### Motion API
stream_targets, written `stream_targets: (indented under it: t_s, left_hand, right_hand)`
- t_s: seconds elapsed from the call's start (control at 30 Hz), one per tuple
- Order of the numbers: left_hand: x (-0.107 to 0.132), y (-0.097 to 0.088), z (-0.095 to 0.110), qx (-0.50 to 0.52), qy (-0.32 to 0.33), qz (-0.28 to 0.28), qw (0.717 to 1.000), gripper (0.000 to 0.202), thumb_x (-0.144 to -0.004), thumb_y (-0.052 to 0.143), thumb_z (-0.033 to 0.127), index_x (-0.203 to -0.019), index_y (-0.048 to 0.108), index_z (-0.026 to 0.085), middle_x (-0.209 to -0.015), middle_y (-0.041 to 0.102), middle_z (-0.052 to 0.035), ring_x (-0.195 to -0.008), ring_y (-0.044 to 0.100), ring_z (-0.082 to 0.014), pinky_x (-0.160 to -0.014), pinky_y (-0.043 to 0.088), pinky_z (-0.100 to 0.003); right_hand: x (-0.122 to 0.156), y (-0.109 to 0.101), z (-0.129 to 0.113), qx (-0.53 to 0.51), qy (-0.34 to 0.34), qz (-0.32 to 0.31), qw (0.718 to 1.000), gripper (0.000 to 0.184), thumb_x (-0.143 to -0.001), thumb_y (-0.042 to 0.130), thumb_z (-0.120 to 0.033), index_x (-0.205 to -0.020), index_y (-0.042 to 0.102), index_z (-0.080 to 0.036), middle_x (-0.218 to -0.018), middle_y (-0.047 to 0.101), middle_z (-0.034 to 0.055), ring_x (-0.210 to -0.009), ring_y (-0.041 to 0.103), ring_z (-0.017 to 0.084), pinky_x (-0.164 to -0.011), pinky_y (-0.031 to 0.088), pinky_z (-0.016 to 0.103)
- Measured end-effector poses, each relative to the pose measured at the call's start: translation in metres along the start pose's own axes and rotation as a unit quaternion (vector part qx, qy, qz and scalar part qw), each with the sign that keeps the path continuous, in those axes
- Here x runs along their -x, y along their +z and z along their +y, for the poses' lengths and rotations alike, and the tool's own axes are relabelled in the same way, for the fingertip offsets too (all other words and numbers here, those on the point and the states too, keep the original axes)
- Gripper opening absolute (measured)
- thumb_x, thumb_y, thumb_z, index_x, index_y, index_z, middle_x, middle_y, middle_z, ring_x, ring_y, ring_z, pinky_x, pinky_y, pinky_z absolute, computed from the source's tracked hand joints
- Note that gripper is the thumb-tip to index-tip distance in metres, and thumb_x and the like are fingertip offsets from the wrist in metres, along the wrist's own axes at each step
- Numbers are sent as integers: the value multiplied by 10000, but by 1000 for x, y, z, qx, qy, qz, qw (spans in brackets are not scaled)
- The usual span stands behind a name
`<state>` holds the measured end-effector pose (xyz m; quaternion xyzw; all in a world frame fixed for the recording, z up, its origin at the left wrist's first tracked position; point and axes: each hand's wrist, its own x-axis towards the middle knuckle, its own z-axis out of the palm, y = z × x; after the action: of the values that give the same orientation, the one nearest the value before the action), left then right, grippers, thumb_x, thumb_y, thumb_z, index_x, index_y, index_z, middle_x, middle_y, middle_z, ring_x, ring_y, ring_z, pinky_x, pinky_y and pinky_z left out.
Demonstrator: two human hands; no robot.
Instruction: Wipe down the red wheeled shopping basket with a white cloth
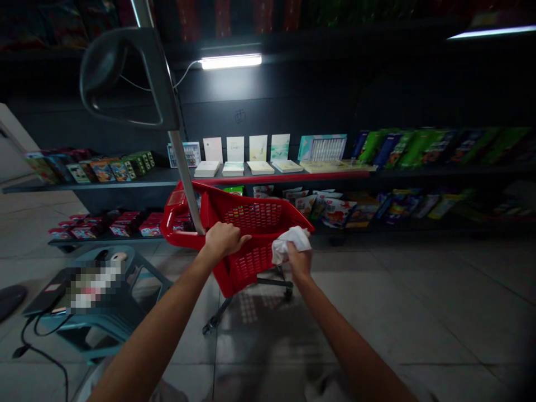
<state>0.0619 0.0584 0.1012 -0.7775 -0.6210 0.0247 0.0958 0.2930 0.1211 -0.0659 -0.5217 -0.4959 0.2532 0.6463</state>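
Note:
A red plastic shopping basket (pixel 255 215) on a wheeled frame stands in front of me, its grey pull handle (pixel 125 78) rising up at the left. My left hand (pixel 224 239) is closed over the basket's near rim. My right hand (pixel 299 258) is closed on a crumpled white cloth (pixel 288 241) pressed against the basket's right side.
Dark store shelves (pixel 293 176) behind the basket carry notebooks, boxes and packets. A blue plastic stool (pixel 121 301) with a laptop and cable stands at the left. The floor is grey tile (pixel 419 312). A strip light (pixel 230 61) glows above.

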Motion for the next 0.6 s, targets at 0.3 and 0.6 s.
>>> stream_targets:
  t_s: [0.3,0.6]
  left_hand:
    - [7,11,-37,-1,23,15,1000,829,-955,211,716,-880,812,151,-869,749,-216,-875,724,-337,-798,481,-416]
    - [-1,30,-88,22,-8,103,994,592,-1006,308,549,-821,770,229,-902,766,-122,-908,708,-239,-846,491,-350]
  right_hand:
    - [-40,-59,-19,283,-257,-160,910,372,-821,606,-322,-1150,653,-154,-1184,665,142,-1079,587,286,-970,443,399]
    - [-31,-74,-40,361,-222,-276,863,154,-909,561,-286,-979,655,-185,-943,665,77,-913,581,206,-824,396,275]
